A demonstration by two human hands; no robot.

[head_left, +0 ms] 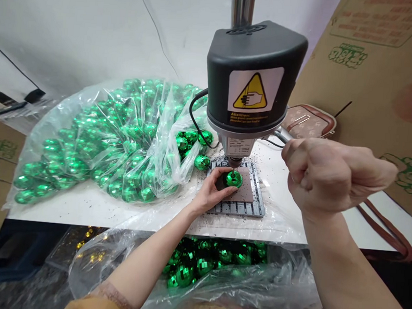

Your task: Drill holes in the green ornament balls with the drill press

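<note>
Head view: the cardboard box (403,50) at right is cut off by the frame, as is the white table (67,214) on both sides. On the table a clear plastic bag (168,119) is heaped with green mirrored balls, many blurred by folds and glare; a few sit at its mouth. The black drill press (252,49) has its post cut off above. Below the table edge, a second clear bag (278,284) holds more green balls, partly hidden by the table and the left forearm. A patterned handbag (310,120) is half covered by the drill and right hand (331,177), which is curled tight around the drill's lever (282,134), hiding its end. The left hand (211,191), thumb and fingers slightly parted, pinches one green ball (234,178) on the slotted plate (259,203), under the chuck; whether the bit enters it is hard to tell.
</note>
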